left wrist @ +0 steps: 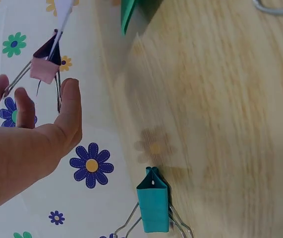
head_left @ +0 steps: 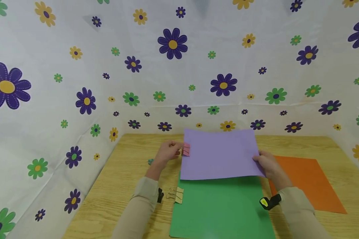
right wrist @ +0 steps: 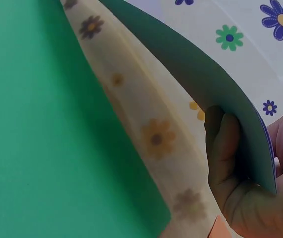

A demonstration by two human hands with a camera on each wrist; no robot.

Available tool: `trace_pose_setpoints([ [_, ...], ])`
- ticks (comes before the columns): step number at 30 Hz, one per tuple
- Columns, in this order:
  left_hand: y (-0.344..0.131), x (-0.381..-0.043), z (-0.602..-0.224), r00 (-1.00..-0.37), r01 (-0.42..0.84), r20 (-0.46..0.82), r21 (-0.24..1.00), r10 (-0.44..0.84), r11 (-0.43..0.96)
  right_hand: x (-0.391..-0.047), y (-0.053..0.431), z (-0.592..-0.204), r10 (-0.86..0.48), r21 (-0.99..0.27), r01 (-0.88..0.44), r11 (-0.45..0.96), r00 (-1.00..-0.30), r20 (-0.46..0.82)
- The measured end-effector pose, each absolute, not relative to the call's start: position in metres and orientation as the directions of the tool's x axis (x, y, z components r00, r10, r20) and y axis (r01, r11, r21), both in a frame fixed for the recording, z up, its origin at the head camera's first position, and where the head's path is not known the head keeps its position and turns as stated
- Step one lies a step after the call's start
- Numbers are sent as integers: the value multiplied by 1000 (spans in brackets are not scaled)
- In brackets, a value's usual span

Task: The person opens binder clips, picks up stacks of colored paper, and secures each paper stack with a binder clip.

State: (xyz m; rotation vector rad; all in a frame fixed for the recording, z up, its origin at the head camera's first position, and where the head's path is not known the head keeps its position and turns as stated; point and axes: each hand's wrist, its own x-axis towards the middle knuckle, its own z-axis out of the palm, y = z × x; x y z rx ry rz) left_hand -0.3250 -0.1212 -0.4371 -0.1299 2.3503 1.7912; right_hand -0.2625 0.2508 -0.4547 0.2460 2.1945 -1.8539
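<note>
A purple sheet (head_left: 219, 157) is held raised and tilted between the two hands, with a pink binder clip (head_left: 186, 149) on its left edge. The left hand (head_left: 168, 152) pinches the clip's wire handles, which stand spread apart in the left wrist view. On the sheet's right edge the right hand (head_left: 268, 163) keeps its grip, thumb on one face and fingers on the other; the sheet's shaded underside (right wrist: 215, 94) curves in the right wrist view. Below lies a green sheet (head_left: 221, 209), its left edge bearing a pale gold binder clip (head_left: 179, 195).
On the wooden table (head_left: 113, 199), a teal binder clip (left wrist: 153, 208) lies left of the sheets. An orange sheet (head_left: 309, 184) rests at the right. Close to the left sleeve is a small black object (head_left: 160, 195), its kind unclear. A flowered cloth (head_left: 197, 66) hangs behind the table.
</note>
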Motion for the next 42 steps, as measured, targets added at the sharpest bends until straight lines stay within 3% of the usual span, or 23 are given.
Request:
trace_pose_setpoints([
  [5,-114,-327,-441,-980,-140,-178,933,89,331,-263,253,-463,-29,-925,338,172,-937,-347],
  [17,-112,-330,-449,-982,-162,-185,928,38,334,-264,251,-471,-4,-916,376,139,-925,-380],
  [25,-115,-333,-456,-960,-278,-277,942,-33,189,-264,253,-475,-37,-900,418,122,-905,-425],
  [33,-115,-339,-457,-896,-431,-440,895,-65,-118,-257,260,-478,-162,-920,390,26,-907,-389],
  [42,-110,-338,-459,-903,-409,-422,902,-79,-137,-246,262,-477,-259,-915,386,-118,-901,-347],
])
